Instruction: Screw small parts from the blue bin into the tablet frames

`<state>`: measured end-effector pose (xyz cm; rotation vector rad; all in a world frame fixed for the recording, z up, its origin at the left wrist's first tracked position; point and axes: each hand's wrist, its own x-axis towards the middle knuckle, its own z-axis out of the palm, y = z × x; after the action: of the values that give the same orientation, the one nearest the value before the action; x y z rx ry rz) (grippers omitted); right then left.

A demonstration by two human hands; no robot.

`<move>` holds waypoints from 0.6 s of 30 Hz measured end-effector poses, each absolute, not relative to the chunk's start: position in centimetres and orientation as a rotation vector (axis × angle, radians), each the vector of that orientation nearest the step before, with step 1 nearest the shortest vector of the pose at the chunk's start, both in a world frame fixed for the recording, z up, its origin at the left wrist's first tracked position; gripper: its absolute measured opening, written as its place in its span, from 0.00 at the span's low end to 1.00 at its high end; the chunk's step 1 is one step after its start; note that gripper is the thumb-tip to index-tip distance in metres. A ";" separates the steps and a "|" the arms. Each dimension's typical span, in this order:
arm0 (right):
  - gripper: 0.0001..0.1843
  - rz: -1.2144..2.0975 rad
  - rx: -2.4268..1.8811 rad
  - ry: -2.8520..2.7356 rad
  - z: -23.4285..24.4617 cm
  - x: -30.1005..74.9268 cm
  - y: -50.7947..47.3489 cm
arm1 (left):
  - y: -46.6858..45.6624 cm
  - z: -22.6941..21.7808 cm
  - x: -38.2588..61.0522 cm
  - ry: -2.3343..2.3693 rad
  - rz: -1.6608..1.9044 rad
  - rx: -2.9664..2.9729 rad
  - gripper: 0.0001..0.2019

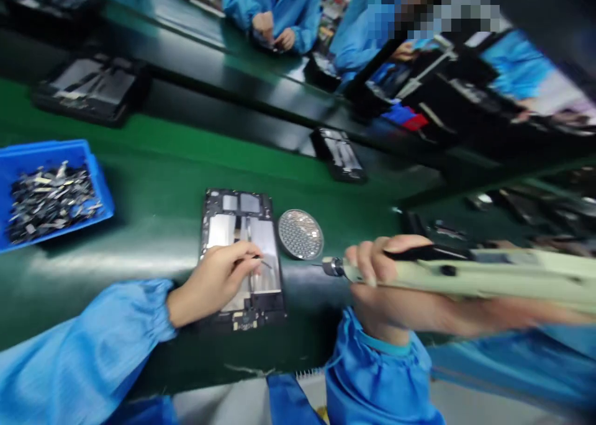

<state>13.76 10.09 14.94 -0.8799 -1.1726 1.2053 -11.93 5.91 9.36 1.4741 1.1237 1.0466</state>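
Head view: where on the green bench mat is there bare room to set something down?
Bare green mat lies between the blue parts tray and the device frame, and in a strip behind the frame and the round screw dish. It is crowded around the frame, where the left hand and the right hand, gripping an electric screwdriver, meet.

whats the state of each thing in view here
left hand, pinching a thin metal tool over the tablet housing
right hand, gripping a pale green electric screwdriver
tablet housing, lying flat on the green mat, open, inner panels showing
round screw dish, filled with small screws
blue plastic tray, heaped with small dark and metal parts
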 end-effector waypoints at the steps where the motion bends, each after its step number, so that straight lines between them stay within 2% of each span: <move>1: 0.38 1.142 -0.859 -1.170 14.8 13.6 10.7 | 6.0 9.6 -12.3 1.153 1.062 1.494 0.10; 4: 0.41 0.995 -0.800 -1.148 13.5 13.3 12.1 | 6.6 10.4 -13.4 1.248 1.114 1.527 0.09; 10: 0.39 1.024 -0.764 -1.129 11.2 12.6 12.5 | 7.8 11.0 -15.4 1.410 1.112 1.357 0.11; 18: 0.37 1.029 -0.783 -1.077 10.9 11.2 12.7 | 8.6 10.9 -16.5 1.551 1.064 1.348 0.16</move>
<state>11.23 12.66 10.85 -0.7833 -1.0765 1.0292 -16.52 8.59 10.88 1.3480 1.5514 1.0643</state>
